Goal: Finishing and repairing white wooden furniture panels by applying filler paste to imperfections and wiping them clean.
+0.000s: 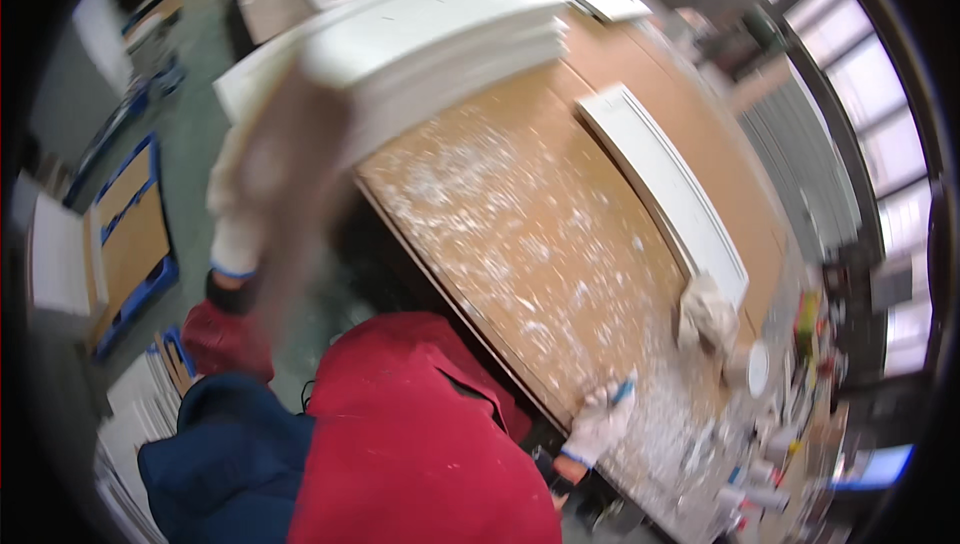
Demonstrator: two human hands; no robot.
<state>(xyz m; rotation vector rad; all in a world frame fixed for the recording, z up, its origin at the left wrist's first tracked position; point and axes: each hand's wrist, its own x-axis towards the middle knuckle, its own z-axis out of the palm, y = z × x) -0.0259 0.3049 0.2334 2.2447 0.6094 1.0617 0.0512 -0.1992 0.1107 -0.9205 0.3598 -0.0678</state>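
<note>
Gloved left hand (pixel 240 214) gripping stack of white panels (pixel 440 34), gloved right hand (pixel 603 422) curled on paint-flecked desk (pixel 520 234) edge, holding a blue thing

Head view, seemingly tilted, over workbench (pixel 560 234).

A lit screen (pixel 880 466), a blue-white rectangle, stood at about four o'clock near the rim. Small containers with coloured labels (pixel 806 316) crowded the workbench (pixel 560 244) edge toward four o'clock, too blurred to tell apart.
</note>
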